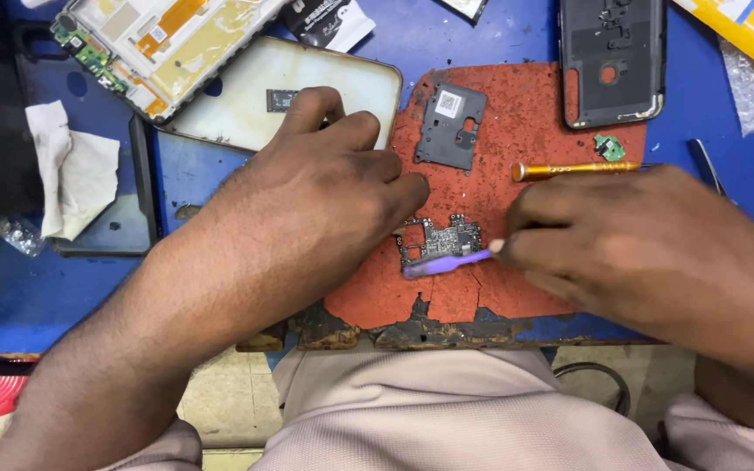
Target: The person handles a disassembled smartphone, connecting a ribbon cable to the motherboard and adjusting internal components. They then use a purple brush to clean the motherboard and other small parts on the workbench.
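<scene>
head view looks down on a blue table (10, 296) with a worn red mat (525, 122) near its front edge, the mat's lower border crumbled and blackened. on the table's far left lies an opened phone body (159, 44) with circuitry showing, and beside it a pale back cover (246, 105) lying flat. a dark phone rear shell (613, 57) sits at the mat's upper right corner. a crumpled white cloth (71, 170) rests on the left.

left hand (307, 201) lies palm down across the mat's left edge, its fingertips pressing beside a small circuit board (442, 238) that sits on the mat near the middle. right hand (647, 235) is closed around a purple brush (447, 263), whose head touches the board's lower edge.

further up the mat lies a grey metal shield plate (448, 126). an orange-handled screwdriver (573, 168) lies just above the right hand, with a tiny green board piece (608, 147) near it.
</scene>
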